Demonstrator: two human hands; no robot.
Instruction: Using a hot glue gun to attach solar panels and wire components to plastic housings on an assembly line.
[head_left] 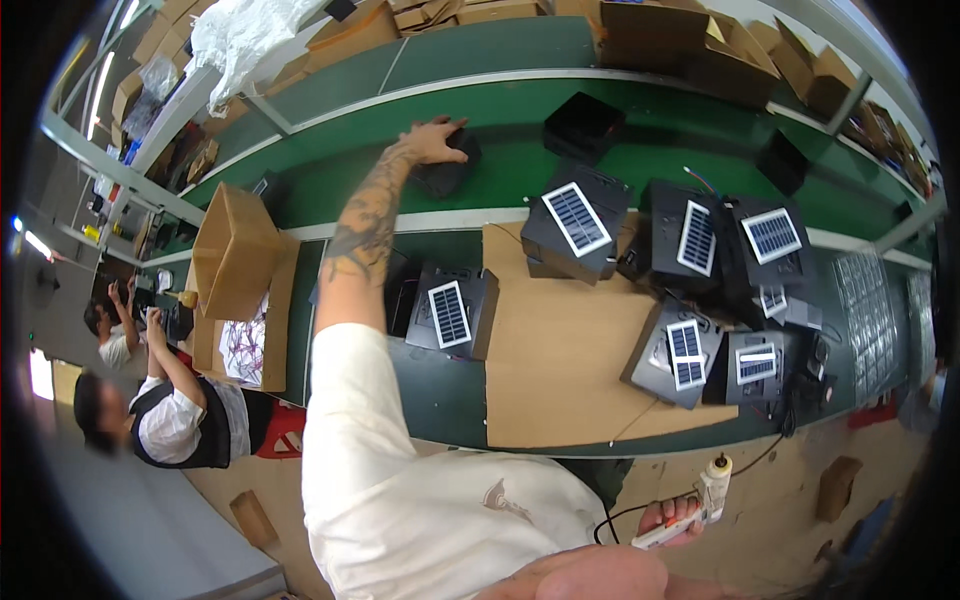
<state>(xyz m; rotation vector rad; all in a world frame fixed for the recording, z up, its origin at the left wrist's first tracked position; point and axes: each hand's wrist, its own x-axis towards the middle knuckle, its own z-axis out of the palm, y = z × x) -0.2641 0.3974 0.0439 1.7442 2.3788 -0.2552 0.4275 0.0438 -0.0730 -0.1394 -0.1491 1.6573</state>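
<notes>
My left arm stretches far out over the green conveyor belt. There my left hand [437,142] lies over a black plastic box [447,176], thumb and fingers spread across its top and edge. Low at the right, close to my body, my right hand [672,520] is wrapped round a white corded glue gun [712,490], its nozzle pointing up. On the bench before me, black boxes with small solar panels stand in a cluster: one near the belt [573,222], another lower down [678,352]. Beside my left upper arm sits a further solar-panel box [450,312].
A cardboard sheet [560,370] covers the bench middle. More black boxes [584,127] stand on the belt. Cardboard cartons [237,250] are at the left, and wrapped sheets [865,320] at the right. A metal rail [450,218] separates bench and belt. Two people work at the far left.
</notes>
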